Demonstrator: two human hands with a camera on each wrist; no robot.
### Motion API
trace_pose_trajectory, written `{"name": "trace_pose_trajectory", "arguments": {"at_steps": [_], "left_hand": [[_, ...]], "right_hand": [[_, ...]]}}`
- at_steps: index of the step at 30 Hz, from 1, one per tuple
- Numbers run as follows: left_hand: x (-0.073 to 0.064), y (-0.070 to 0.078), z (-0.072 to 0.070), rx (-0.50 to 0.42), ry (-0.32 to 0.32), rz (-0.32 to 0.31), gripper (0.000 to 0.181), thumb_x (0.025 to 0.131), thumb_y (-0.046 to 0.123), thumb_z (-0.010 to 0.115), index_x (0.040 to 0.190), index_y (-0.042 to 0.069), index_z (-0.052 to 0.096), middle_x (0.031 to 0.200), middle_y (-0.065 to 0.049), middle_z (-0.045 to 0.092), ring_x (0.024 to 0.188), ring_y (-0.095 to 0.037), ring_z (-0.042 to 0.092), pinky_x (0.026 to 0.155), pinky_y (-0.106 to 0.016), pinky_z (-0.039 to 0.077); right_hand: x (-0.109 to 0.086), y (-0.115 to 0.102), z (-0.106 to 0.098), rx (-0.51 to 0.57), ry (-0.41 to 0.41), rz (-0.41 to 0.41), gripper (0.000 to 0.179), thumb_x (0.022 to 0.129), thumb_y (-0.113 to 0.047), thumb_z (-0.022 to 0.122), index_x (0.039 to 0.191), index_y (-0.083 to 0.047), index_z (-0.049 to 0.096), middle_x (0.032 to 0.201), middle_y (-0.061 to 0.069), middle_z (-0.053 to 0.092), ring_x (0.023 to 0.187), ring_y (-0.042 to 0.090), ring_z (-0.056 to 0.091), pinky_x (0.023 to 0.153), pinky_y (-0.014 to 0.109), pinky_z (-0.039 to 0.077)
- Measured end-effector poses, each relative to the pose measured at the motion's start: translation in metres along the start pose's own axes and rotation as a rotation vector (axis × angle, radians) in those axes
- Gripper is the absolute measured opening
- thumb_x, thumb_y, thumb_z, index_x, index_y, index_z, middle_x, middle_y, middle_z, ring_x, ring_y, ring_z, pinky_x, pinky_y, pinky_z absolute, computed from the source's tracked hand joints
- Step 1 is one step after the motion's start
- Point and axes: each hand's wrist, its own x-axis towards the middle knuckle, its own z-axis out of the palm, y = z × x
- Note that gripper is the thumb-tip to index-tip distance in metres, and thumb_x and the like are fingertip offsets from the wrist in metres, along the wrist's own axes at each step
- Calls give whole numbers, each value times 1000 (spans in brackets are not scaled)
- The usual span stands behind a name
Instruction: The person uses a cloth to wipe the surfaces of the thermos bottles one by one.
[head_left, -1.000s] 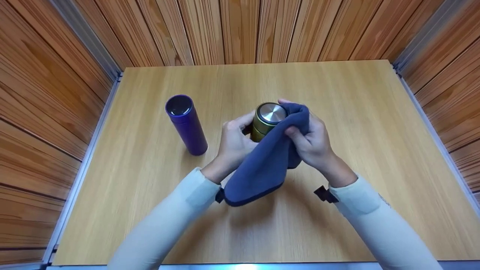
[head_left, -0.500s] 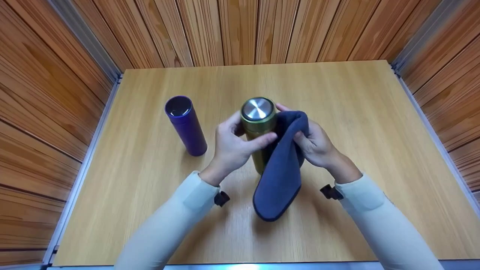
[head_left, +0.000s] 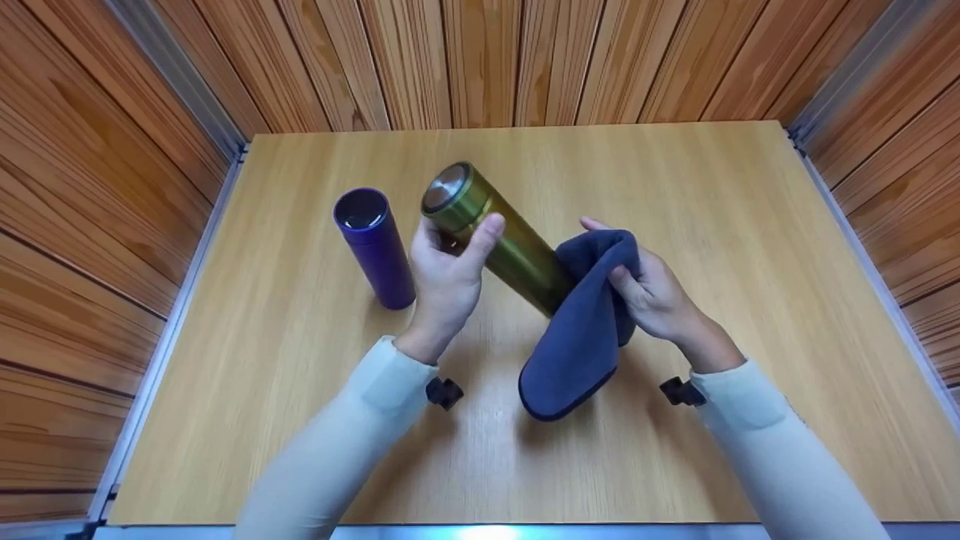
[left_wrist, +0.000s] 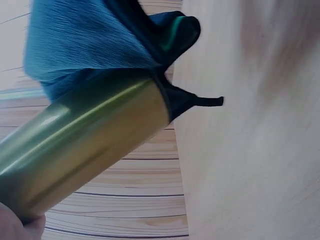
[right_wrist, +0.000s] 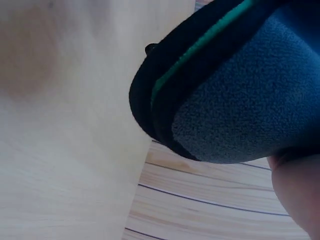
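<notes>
In the head view my left hand (head_left: 446,281) grips a green-gold thermos flask (head_left: 517,251) near its silver-topped lid. The flask is held tilted over the table, its lid end up to the left and its base down to the right. My right hand (head_left: 656,296) pinches a dark blue cloth (head_left: 581,337) between thumb and fingers. The cloth lies against the flask's lower end and hides part of the base; one rounded corner hangs down. Close up in the left wrist view, the cloth (left_wrist: 95,45) drapes along the flask (left_wrist: 90,145), and a small dark loop sticks out from its edge.
A purple flask (head_left: 379,259) with a dark glossy top stands upright on the wooden table (head_left: 247,420), just left of my left hand. Wood-plank walls (head_left: 480,64) enclose the table at the back and both sides.
My left hand has tipped the flask from nearly upright, swinging its lid up and to the left. My right hand and the cloth have shifted slightly right. The purple flask stays put.
</notes>
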Motion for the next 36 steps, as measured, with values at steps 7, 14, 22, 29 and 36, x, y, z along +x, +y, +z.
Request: {"name": "trace_pose_trajectory", "arguments": {"at_steps": [7, 14, 22, 29, 36], "left_hand": [[6, 1, 4, -188, 182, -81, 29, 96, 12, 68, 120, -1, 56, 106, -13, 62, 95, -22, 61, 84, -33, 53], [10, 0, 6, -318, 289, -146, 20, 102, 14, 61, 116, 2, 54, 101, -9, 60, 91, -18, 60, 80, -30, 53], [9, -6, 2, -480, 279, -242, 23, 104, 16, 58, 121, 2, 53, 109, -10, 61, 96, -20, 63, 85, -32, 54], [7, -10, -5, -472, 223, -342, 26, 104, 19, 59, 123, 3, 55, 110, -11, 64, 96, -21, 65, 85, -37, 57], [3, -15, -7, -538, 152, -365, 63, 87, 41, 82, 127, 3, 53, 114, -13, 63, 99, -23, 66, 86, -40, 59]], "right_hand": [[-5, 3, 3, -9, 58, 79, 68, 104, -48, 45, 156, -5, 41, 155, 12, 47, 141, 22, 48, 119, 30, 31], [-7, -2, 19, 93, 155, 109, 81, 99, -60, 44, 157, -4, 37, 156, 15, 44, 136, 24, 48, 116, 29, 33], [-3, -3, 34, 265, 257, -1, 82, 98, -57, 52, 150, 6, 41, 151, 13, 46, 126, 28, 49, 108, 30, 38], [-1, -2, 38, 354, 362, -64, 72, 97, -52, 56, 141, 5, 51, 142, 13, 54, 123, 27, 51, 104, 31, 40], [2, -8, 33, 389, 447, -26, 61, 98, -48, 59, 135, 1, 60, 134, 10, 60, 117, 24, 55, 100, 30, 42]]}}
